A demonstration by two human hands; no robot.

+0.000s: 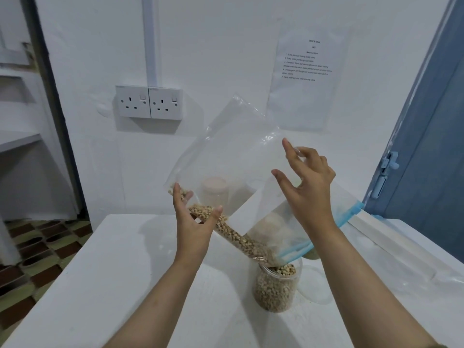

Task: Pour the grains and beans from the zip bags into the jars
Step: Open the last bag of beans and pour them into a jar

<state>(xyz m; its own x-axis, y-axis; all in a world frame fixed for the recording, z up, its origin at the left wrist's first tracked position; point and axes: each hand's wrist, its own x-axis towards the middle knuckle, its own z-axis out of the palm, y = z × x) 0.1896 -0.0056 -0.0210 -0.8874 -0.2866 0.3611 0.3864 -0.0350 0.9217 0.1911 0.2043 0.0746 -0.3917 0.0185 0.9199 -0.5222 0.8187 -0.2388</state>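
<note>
A clear zip bag (pixel 233 156) hangs tilted over the white table (pixel 120 285), its blue zip mouth (pixel 296 253) pointing down to the right. Pale beans (pixel 236 234) run along the bag's lower edge into an open clear jar (pixel 275 290), which is nearly full of beans. My left hand (pixel 193 222) grips the bag's lower left edge, where a few beans sit by the fingers. Higher up, my right hand (pixel 308 182) holds the bag's right side, with thumb and forefinger spread.
A lidded jar (pixel 214 193) shows through the bag near the wall. A clear round container (pixel 315 285) stands right of the bean jar. Flat clear plastic (pixel 414 270) lies at the table's right. A blue door (pixel 426 146) stands right, with wall sockets (pixel 149 102) behind.
</note>
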